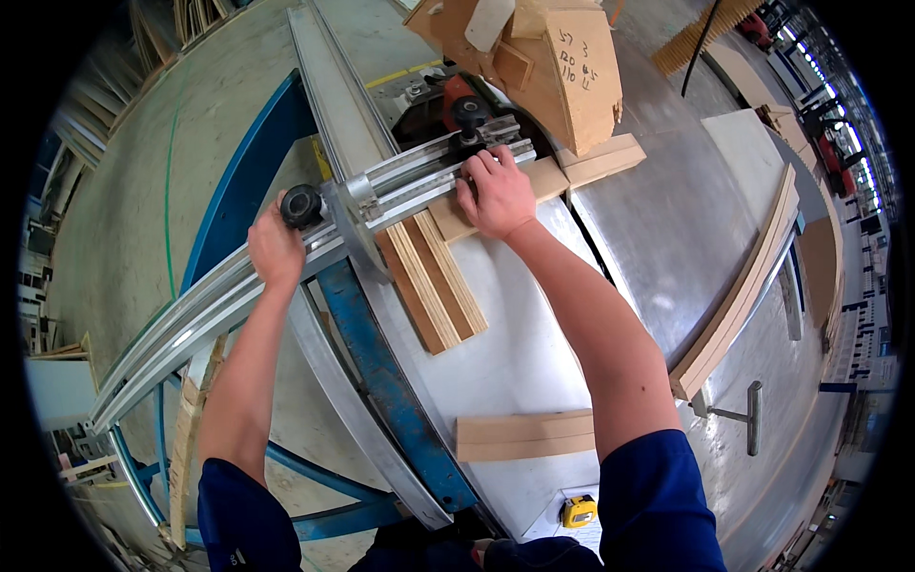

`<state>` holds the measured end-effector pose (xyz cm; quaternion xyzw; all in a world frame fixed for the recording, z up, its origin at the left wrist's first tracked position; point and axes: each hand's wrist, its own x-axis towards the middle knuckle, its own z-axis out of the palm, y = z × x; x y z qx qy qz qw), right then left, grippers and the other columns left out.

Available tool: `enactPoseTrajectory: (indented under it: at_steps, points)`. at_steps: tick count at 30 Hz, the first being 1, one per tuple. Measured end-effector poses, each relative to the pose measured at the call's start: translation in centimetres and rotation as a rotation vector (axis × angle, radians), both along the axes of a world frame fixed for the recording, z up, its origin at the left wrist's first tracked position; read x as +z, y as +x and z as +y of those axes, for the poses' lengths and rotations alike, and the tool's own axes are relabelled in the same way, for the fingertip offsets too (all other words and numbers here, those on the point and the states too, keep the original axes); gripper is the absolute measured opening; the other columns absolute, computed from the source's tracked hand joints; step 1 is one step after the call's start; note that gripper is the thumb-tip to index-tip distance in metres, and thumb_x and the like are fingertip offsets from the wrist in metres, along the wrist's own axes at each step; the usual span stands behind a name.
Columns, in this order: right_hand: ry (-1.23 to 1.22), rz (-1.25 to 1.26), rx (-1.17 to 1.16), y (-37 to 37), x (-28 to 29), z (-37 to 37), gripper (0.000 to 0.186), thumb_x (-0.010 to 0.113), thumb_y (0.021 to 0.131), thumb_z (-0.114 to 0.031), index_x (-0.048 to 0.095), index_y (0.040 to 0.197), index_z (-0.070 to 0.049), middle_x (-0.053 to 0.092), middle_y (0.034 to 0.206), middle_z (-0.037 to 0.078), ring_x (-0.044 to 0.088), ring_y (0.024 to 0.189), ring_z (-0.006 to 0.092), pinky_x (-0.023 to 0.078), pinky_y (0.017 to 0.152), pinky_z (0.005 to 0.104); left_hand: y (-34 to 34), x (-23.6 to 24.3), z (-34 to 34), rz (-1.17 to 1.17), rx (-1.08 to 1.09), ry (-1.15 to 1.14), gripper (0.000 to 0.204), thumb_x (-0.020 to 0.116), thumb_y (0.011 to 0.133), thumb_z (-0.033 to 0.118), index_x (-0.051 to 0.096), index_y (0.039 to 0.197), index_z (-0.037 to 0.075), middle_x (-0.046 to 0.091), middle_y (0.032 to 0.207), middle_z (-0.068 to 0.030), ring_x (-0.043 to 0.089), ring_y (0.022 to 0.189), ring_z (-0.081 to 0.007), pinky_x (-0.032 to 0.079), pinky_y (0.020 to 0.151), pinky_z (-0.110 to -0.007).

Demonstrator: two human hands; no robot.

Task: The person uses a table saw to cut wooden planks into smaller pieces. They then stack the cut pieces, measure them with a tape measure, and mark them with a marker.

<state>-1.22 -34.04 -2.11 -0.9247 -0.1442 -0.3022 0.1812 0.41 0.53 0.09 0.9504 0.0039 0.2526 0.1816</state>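
While a knob (302, 206) hides the left hand's (274, 250) grip, the right hand (500, 200) clasps a board (452, 219) pointing lengthwise rightward.

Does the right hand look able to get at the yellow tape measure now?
Likely yes, if the right hand leaves the metal rail: the tape measure lies beside the right sleeve with nothing on top, though the arm may need folding back.

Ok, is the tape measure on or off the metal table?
On: the tape measure lies at the near end of the metal table, beside the right sleeve.
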Motion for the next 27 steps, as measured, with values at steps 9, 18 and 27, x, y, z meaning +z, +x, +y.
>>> enactPoseTrajectory:
  at_steps: [9, 18, 27]
  points:
    - [-0.052, -0.018, -0.011, 0.0, 0.0, -0.2, 0.015, 0.068, 0.090, -0.025, 0.061, 0.097, -0.013, 0.061, 0.097, 0.006, 0.057, 0.107, 0.0329, 0.057, 0.078, 0.0438, -0.1, 0.7, -0.4, 0.033, -0.001, -0.026, 0.031, 0.067, 0.090, 0.001, 0.077, 0.117, 0.013, 0.073, 0.102, -0.0208, 0.069, 0.095, -0.0452, 0.054, 0.083, -0.054]
    - [-0.031, 0.030, -0.014, -0.1, 0.5, 0.1, 0.015, 0.069, 0.089, -0.023, 0.062, 0.097, -0.013, 0.061, 0.097, 0.006, 0.057, 0.107, 0.0328, 0.056, 0.076, 0.0429, -0.1, 0.8, -0.2, 0.099, -0.047, -0.024, 0.044, 0.066, 0.083, -0.006, 0.073, 0.123, 0.010, 0.074, 0.106, -0.0181, 0.066, 0.097, -0.0461, 0.051, 0.088, -0.053]
    - [0.012, 0.069, 0.005, -0.2, 1.1, 0.0, 0.018, 0.070, 0.089, -0.023, 0.061, 0.096, -0.009, 0.060, 0.098, 0.008, 0.057, 0.110, 0.0317, 0.057, 0.082, 0.0423, -0.1, 1.6, -0.6, 0.171, -0.019, -0.036, 0.039, 0.068, 0.082, -0.007, 0.074, 0.118, 0.008, 0.074, 0.104, -0.0191, 0.065, 0.096, -0.0472, 0.051, 0.085, -0.057]
